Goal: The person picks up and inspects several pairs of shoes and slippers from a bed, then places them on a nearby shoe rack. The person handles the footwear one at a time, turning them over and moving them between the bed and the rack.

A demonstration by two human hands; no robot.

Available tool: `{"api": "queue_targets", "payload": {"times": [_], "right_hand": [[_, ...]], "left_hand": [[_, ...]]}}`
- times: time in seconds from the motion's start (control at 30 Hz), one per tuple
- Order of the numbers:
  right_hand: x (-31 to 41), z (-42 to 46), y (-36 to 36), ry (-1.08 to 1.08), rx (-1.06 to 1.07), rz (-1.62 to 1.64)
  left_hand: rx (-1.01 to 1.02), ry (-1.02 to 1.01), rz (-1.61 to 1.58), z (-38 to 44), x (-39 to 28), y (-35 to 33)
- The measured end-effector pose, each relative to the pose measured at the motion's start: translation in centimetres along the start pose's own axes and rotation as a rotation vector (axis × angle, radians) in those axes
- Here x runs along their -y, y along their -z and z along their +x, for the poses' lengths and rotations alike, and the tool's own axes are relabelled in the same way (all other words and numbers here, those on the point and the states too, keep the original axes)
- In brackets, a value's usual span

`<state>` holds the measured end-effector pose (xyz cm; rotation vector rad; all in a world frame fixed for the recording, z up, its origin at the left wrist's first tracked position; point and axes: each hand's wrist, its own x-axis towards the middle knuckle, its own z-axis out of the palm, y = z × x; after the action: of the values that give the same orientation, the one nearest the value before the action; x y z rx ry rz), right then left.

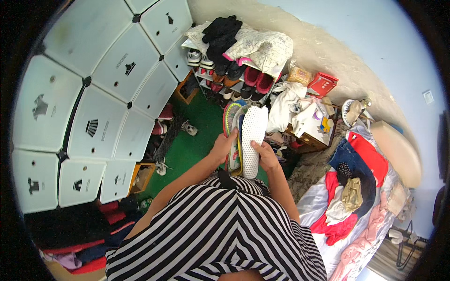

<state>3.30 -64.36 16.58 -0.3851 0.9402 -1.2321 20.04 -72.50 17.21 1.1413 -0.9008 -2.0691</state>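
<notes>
Between my two hands is a stack of shoe insoles, held upright in front of my striped top. The outermost on the right is a white perforated insole [254, 140], and my right hand [268, 154] grips its edge with the thumb on its face. My left hand [224, 144] clasps the other side, where a grey insole with a red and yellow-green rim [230, 114] shows. Sandwiched between are a flower-patterned insole [235, 156] and a thin yellow-edged one, both partly covered. How many are in the stack I cannot tell.
A shoe rack [232, 79] with several pairs stands ahead, clothes heaped on top. White cube cabinets [98, 119] line the left. A cluttered small cabinet [309, 138] and a bed with jeans [362, 175] are at right. Sneakers [190, 128] lie on the green floor [184, 151].
</notes>
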Motion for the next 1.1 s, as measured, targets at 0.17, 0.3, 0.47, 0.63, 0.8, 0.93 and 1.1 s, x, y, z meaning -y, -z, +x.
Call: {"api": "queue_targets", "payload": {"times": [0.17, 0.3, 0.47, 0.63, 0.8, 0.93, 1.1], "right_hand": [[-0.1, 3.0, -0.9, 0.086, -0.108, 0.017], [0.6, 5.0, -2.0, 0.209, -0.078, 0.453], [-0.1, 7.9, -2.3, 0.221, -0.119, 0.470], [-2.5, 11.4, -8.0, 0.114, -0.161, 0.369], [-5.1, 13.0, -9.2, 0.212, -0.245, 0.610], [-6.5, 11.6, -8.4, 0.240, -0.317, 0.673], [-6.8, 7.8, -9.1, 0.321, -0.363, 0.852]], "left_hand": [[0.093, -0.020, 0.057, 3.5, -2.7, 0.9], [-0.083, 0.111, -0.008, 7.5, -5.5, 3.2], [0.074, 0.182, 0.063, 10.7, -9.1, 5.7], [0.222, 0.107, 0.028, 12.2, -8.0, 6.8], [0.243, 0.392, 0.108, 15.8, -7.0, 8.2], [0.319, 0.520, 0.031, 16.1, -5.0, 7.0], [0.692, 0.626, 0.522, 17.1, -2.7, 7.5]]}}
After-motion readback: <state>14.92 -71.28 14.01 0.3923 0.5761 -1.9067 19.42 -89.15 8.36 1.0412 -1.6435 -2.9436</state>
